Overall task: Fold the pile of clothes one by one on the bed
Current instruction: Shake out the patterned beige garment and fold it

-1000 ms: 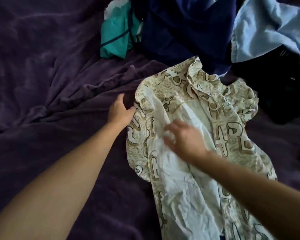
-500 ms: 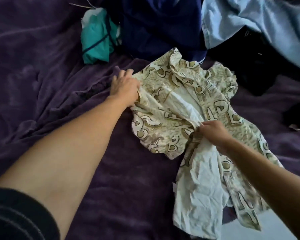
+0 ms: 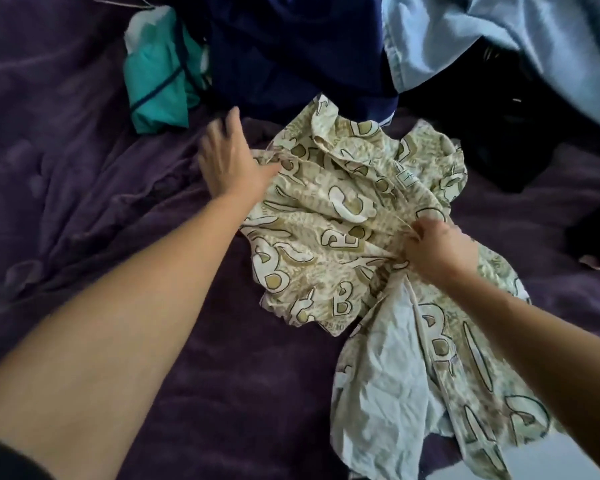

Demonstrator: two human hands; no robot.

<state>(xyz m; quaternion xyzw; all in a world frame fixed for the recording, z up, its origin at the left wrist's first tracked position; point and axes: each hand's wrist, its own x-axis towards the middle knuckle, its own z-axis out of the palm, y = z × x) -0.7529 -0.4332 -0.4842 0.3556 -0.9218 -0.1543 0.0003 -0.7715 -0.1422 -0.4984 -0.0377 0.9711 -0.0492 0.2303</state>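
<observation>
On the wrinkled purple blanket (image 3: 84, 202) lies the crumpled cream printed shirt (image 3: 326, 216), bunched mid-body where the right hand (image 3: 437, 251) pinches it; the left hand (image 3: 229, 161), fingers spread, presses its left edge.

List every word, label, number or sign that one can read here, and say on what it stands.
"B": large outlined letter printed on the patterned shirt, repeated in several places.
"C": large outlined letter of the same print, near the shirt's middle.
The small white label by the collar: its mark is too blurred to read.
No other text is visible.
</observation>
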